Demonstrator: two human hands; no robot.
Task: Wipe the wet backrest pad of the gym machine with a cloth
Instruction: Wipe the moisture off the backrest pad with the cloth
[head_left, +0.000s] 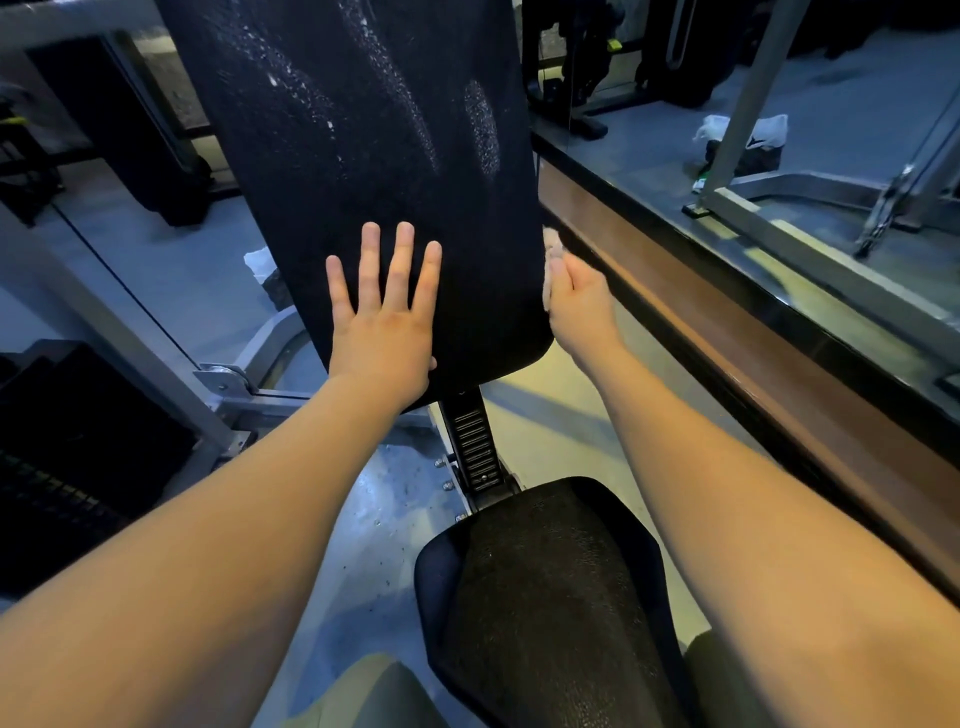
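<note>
**Q:** Head view. Where is my left hand (384, 332)?
**A:** I log it flat on the lower part of the black backrest pad (363, 130), palm down, fingers straight and spread, holding nothing.
**Q:** And my right hand (579, 301)?
**A:** At the pad's right edge, near the lower corner. It grips a pale cloth (551, 249), bunched against that edge. The fingers are hidden, so I cannot tell how far they wrap.
**Q:** Pad condition?
**A:** Upright, tilted slightly back. White droplets (483, 130) streak the upper half; the area round my left hand looks matte.
**Q:** Surroundings?
**A:** A black seat pad (550, 597) sits below, with a ribbed adjuster post (472, 447) between the two pads. A brown ledge (727, 338) runs along the right.
</note>
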